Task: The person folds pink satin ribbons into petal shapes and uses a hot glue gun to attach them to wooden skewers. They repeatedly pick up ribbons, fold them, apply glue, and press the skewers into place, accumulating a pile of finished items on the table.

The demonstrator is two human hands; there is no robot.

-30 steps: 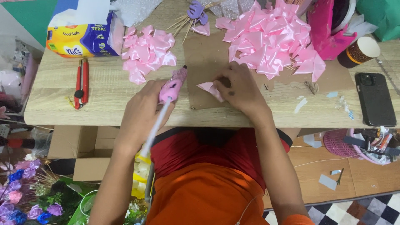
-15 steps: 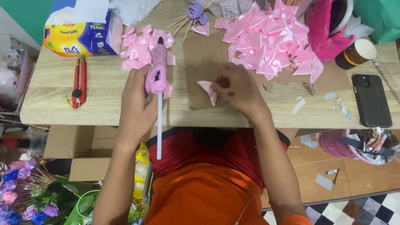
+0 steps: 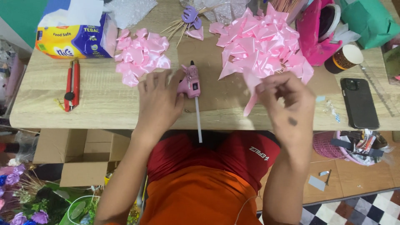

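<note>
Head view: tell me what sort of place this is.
Probably a home craft table for ribbon flower work: heaps of folded pink ribbon pieces, a pink glue gun and artificial flowers on the floor.

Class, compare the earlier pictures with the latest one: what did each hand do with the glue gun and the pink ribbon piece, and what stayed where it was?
The left hand set the pink glue gun down on the table and now rests open beside it. The right hand lifted its ribbon piece off the table and holds it up. The two ribbon piles, the red cutter and the phone stayed put.
</note>
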